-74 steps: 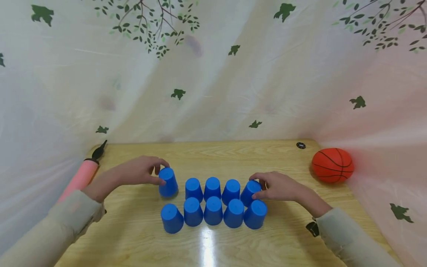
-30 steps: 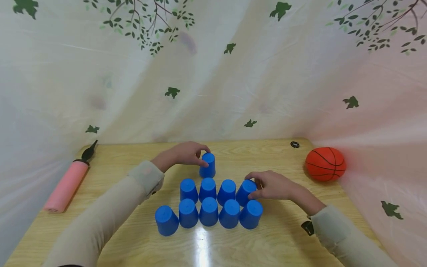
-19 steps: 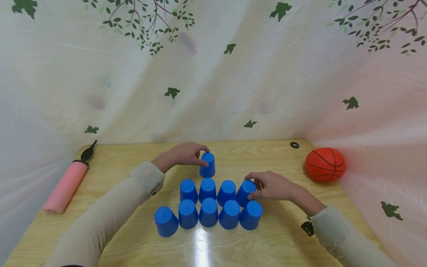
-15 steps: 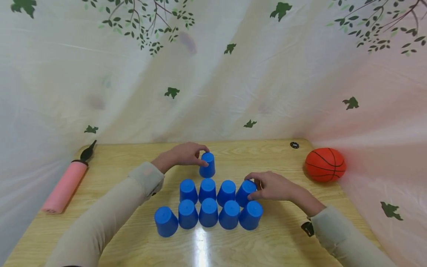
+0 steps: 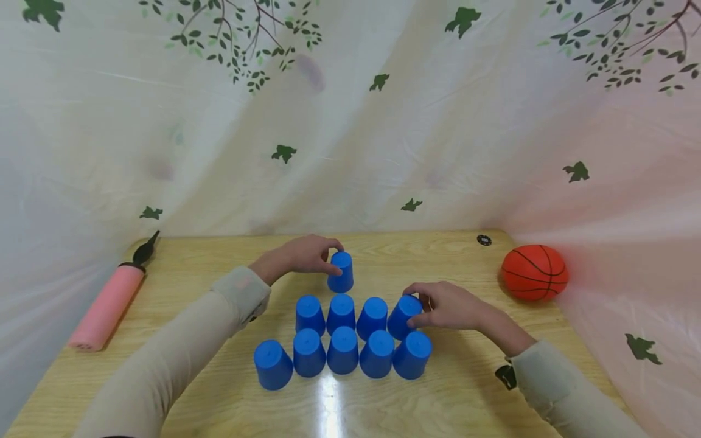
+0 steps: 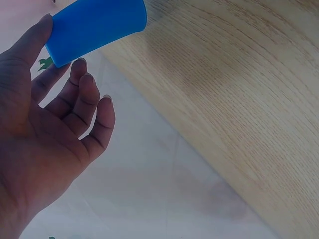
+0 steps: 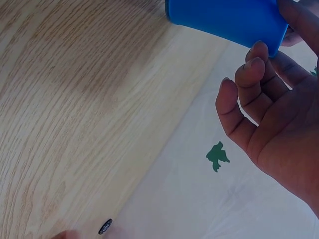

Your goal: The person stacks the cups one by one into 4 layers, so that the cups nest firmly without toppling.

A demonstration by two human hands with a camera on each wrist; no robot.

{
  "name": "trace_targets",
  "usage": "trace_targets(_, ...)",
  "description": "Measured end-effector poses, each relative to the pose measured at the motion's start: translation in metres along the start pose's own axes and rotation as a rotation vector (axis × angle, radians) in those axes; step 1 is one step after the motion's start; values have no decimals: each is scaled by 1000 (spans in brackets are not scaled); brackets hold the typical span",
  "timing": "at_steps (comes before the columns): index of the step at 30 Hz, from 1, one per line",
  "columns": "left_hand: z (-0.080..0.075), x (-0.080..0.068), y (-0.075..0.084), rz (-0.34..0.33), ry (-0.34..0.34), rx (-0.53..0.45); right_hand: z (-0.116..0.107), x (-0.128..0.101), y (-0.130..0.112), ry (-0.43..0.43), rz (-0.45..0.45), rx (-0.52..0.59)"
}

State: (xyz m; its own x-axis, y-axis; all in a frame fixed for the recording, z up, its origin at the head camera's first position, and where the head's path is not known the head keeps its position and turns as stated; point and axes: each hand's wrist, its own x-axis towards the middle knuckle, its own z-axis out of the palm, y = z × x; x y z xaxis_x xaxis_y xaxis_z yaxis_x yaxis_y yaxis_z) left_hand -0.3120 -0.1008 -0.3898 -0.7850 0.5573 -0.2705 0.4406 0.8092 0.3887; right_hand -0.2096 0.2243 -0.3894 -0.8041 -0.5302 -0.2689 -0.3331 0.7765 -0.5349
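My left hand point(image 5: 308, 254) pinches an upside-down blue cup point(image 5: 342, 272) between thumb and fingers, behind the other cups. In the left wrist view the thumb lies on that blue cup point(image 6: 97, 27) while the other fingers curl loosely beneath. At the right end of the back row, my right hand point(image 5: 450, 305) grips a slightly tilted blue cup point(image 5: 402, 316) by thumb and forefinger. The right wrist view has this blue cup point(image 7: 224, 20) at its top edge. Several upside-down blue cups point(image 5: 342, 351) form a front row; the leftmost cup point(image 5: 272, 365) sits a little apart.
A pink hand pump point(image 5: 109, 307) with a black nozzle lies at the table's left edge. To the right are an orange toy basketball point(image 5: 535, 272) and a black chip point(image 5: 484, 240). A leaf-patterned curtain point(image 5: 350, 121) rises behind the wooden table point(image 5: 230, 401).
Since 2.5 seconds ago my left hand has carried its cup from the left side to behind the back row. Over the last second both hands have stayed practically still.
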Motion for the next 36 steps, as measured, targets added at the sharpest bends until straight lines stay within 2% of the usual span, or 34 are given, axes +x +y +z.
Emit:
trace_targets(6,-2,-5,1,5,-7,-1,-6,0,0,10,3,-8)
trace_targets(11,-9,-19,-2,-11,3,10,-15,5,1,37,-3,-22)
trace_targets(19,-19,-48,-9,-26,17,58,-27,19,6,77,3,-28)
trace_targets(27,-18,-80,-15,-60,-13,62,-34,36,3,102,8,-34)
trace_targets(36,-17,-106,-10,-60,-66,52,-37,58,-3,105,30,-58)
